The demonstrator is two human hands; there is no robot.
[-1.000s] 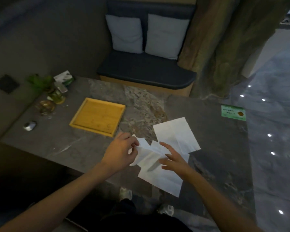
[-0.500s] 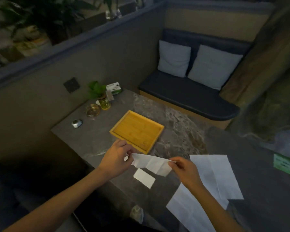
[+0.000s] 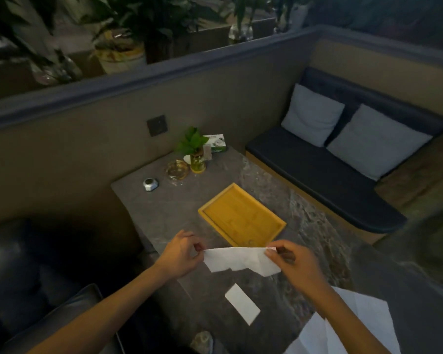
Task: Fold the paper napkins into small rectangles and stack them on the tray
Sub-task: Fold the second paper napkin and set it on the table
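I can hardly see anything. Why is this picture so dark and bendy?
Head view: the room is dim, so only the white paper napkin and yellow wooden tray stand out; the wide-angle lens curves the grey wall ledge; the plants behind look blurry.

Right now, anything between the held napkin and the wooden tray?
Nothing visible. The white paper napkin is pinched at its ends by the left hand and right hand, held just at the near corner of the yellow wooden tray. The tray's floor looks bare; the small folded white rectangle lies nearer the person, off the path.
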